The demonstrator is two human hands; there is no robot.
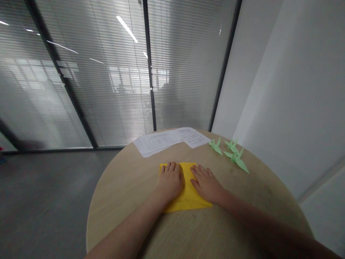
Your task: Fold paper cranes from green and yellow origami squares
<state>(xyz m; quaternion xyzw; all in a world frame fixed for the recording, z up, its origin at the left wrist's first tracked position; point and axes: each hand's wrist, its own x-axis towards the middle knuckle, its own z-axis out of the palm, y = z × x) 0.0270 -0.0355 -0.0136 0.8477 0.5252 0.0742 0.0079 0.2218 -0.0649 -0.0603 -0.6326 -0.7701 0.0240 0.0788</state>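
Observation:
A yellow sheet of paper (188,196) lies flat on the round wooden table (129,194). My left hand (170,180) rests palm down on its left part, fingers stretched out toward the far edge. My right hand (206,181) lies flat on its right part, fingers also stretched out. Neither hand grips anything; both press on the paper.
Three green folded paper cranes (231,153) stand at the table's far right. White printed sheets (169,141) lie at the far edge. Glass partitions with blinds (107,79) stand behind, and a white wall (296,108) is close on the right.

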